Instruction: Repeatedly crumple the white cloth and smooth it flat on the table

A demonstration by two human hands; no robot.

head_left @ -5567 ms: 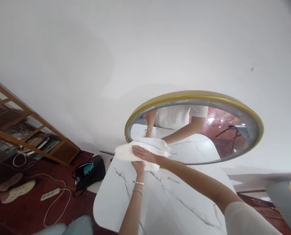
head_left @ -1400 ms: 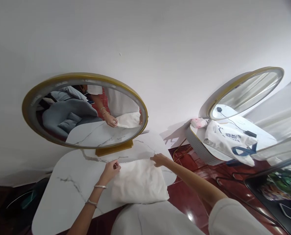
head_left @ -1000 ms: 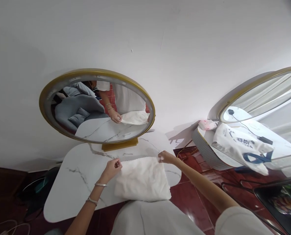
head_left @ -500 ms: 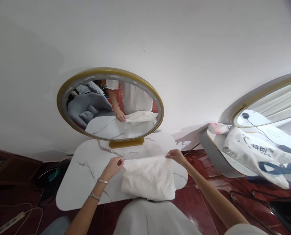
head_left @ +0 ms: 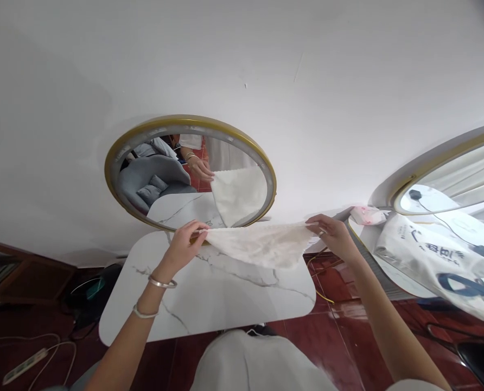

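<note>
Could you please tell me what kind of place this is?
Probably a dressing or beauty room: a gold-rimmed mirror stands over a marbled white table, a second gold-rimmed mirror stands farther right, and the first one reflects a grey padded chair.

Left hand [head_left: 182, 247] and right hand [head_left: 335, 238] each pinch a top corner of a white cloth [head_left: 262, 247]; upper edge nearly straight between them, body hanging above a white marble-patterned table [head_left: 217, 304]. Two bracelets [head_left: 161, 283] on left wrist. Far side: gold-rimmed mirror [head_left: 191, 120], reflecting the cloth and a grey armchair [head_left: 156, 174]. Right: second table [head_left: 382, 279] bearing a white tote bag [head_left: 433, 250], pink-and-white packet [head_left: 367, 215] beside it; second gold-rimmed mirror [head_left: 437, 157] behind. Near left: power strip [head_left: 25, 366] on red tiled floor [head_left: 319, 347].
</note>
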